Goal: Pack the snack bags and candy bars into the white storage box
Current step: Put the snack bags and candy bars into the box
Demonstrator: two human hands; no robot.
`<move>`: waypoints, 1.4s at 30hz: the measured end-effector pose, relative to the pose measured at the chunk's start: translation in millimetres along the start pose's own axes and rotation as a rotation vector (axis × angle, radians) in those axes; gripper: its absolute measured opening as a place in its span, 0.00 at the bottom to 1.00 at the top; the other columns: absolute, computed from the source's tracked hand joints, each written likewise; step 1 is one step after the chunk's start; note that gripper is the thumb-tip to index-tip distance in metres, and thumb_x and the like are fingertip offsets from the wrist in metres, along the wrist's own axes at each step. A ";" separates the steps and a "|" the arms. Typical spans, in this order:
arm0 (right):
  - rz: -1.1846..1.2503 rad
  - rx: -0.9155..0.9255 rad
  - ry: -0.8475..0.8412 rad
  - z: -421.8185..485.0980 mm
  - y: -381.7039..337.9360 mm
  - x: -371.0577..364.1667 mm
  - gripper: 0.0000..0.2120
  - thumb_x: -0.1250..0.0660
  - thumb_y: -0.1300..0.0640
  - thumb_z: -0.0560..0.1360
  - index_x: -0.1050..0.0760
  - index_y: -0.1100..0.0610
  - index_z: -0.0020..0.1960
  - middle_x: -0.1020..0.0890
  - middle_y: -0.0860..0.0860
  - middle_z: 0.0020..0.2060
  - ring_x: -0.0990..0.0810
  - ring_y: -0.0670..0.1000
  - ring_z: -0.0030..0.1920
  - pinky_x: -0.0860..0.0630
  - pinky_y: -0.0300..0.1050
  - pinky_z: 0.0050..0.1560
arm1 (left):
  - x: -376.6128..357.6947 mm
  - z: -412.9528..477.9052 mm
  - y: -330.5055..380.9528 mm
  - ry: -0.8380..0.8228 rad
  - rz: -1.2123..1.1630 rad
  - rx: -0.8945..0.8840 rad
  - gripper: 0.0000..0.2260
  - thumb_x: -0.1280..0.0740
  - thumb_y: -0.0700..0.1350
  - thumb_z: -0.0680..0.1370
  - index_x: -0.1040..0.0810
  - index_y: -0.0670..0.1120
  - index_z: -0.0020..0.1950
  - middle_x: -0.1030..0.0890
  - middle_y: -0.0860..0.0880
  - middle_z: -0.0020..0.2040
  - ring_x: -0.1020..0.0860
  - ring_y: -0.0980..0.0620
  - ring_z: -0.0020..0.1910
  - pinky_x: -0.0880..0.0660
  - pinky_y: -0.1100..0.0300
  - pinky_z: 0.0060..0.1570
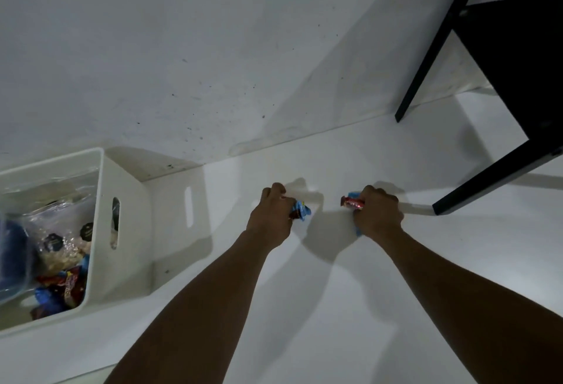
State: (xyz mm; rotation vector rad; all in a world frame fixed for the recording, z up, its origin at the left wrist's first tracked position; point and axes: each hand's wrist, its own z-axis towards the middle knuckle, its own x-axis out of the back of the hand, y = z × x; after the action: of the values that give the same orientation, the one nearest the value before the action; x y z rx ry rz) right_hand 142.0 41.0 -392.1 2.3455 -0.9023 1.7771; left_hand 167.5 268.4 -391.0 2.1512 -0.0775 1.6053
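The white storage box stands at the left on the white floor, with clear snack bags and red and blue candy bars inside. My left hand is closed around blue-wrapped candy bars with a dark one among them. To its right, my right hand grips a red candy bar, and a bit of blue wrapper sticks out below the fist. Both hands are low over the floor, near the wall.
A black chair stands at the upper right, one leg ending close to my right hand. The speckled white wall runs behind. A blue-edged clear container sits inside the box at its left.
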 end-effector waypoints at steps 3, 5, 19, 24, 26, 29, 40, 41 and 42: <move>-0.028 0.102 0.037 -6.2 3.6 -12.5 0.10 0.35 0.61 0.73 0.27 0.58 0.54 0.24 0.56 0.51 0.26 0.60 0.55 0.21 0.56 0.48 | -4.2 10.5 -2.4 -0.040 -0.042 0.003 0.15 0.32 0.41 0.76 0.24 0.48 0.63 0.38 0.49 0.75 0.35 0.45 0.68 0.21 0.47 0.52; 0.046 0.196 0.076 -15.0 3.8 -20.3 0.08 0.35 0.64 0.71 0.27 0.59 0.51 0.25 0.56 0.50 0.26 0.60 0.51 0.23 0.54 0.45 | -4.3 13.3 -2.8 -0.100 -0.042 -0.002 0.16 0.33 0.41 0.76 0.27 0.50 0.64 0.32 0.51 0.71 0.31 0.45 0.65 0.22 0.47 0.53; 0.380 0.222 -0.027 -77.1 -37.4 -13.6 0.10 0.33 0.68 0.68 0.24 0.56 0.44 0.23 0.51 0.46 0.21 0.51 0.39 0.23 0.42 0.38 | 14.0 -85.4 -29.2 -0.065 -0.209 0.172 0.12 0.29 0.46 0.72 0.25 0.46 0.53 0.29 0.46 0.48 0.24 0.46 0.44 0.26 0.57 0.43; 0.387 0.354 -0.029 -100.9 -98.7 12.5 0.13 0.30 0.68 0.68 0.27 0.51 0.43 0.23 0.50 0.45 0.23 0.49 0.42 0.31 0.32 0.38 | 71.7 -117.9 -54.3 0.085 -0.276 0.244 0.07 0.30 0.44 0.69 0.26 0.47 0.43 0.27 0.47 0.43 0.23 0.46 0.40 0.38 0.65 0.30; 0.413 0.428 -0.012 -113.8 -130.8 21.9 0.13 0.30 0.67 0.68 0.27 0.51 0.43 0.22 0.49 0.45 0.24 0.49 0.44 0.33 0.33 0.39 | 102.4 -130.3 -66.2 0.184 -0.270 0.242 0.08 0.29 0.44 0.69 0.24 0.46 0.46 0.28 0.47 0.43 0.23 0.46 0.42 0.39 0.65 0.31; 0.442 0.517 -0.005 -142.0 -182.9 37.9 0.12 0.29 0.67 0.68 0.27 0.52 0.43 0.23 0.46 0.43 0.25 0.48 0.44 0.32 0.37 0.41 | 155.1 -156.1 -88.7 0.330 -0.241 0.230 0.11 0.29 0.45 0.71 0.22 0.44 0.51 0.28 0.47 0.46 0.24 0.46 0.44 0.33 0.60 0.39; 0.586 0.734 -0.031 -252.4 -369.3 43.1 0.11 0.30 0.68 0.68 0.26 0.53 0.41 0.24 0.43 0.39 0.25 0.47 0.42 0.32 0.31 0.38 | 259.3 -282.7 -224.6 0.503 -0.245 0.425 0.10 0.28 0.45 0.69 0.21 0.45 0.48 0.24 0.44 0.44 0.23 0.46 0.41 0.32 0.59 0.39; 0.589 0.744 -0.041 -261.0 -382.6 37.0 0.11 0.29 0.68 0.68 0.26 0.53 0.42 0.24 0.42 0.38 0.25 0.46 0.41 0.33 0.30 0.37 | 259.7 -291.5 -236.3 0.482 -0.253 0.440 0.11 0.28 0.45 0.68 0.21 0.45 0.48 0.22 0.44 0.44 0.22 0.46 0.42 0.31 0.59 0.38; 0.586 0.753 -0.050 -269.0 -395.2 30.3 0.11 0.29 0.67 0.68 0.26 0.54 0.42 0.24 0.43 0.39 0.25 0.46 0.41 0.33 0.30 0.37 | 259.7 -299.3 -247.4 0.467 -0.264 0.445 0.11 0.27 0.45 0.67 0.21 0.44 0.47 0.21 0.44 0.44 0.21 0.46 0.41 0.31 0.60 0.37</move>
State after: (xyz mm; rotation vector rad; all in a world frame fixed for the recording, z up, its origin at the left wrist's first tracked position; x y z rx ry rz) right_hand 106.3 459.1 -161.2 2.7281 -1.1733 2.6843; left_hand 58.4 662.6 -165.2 1.9043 0.7375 2.0484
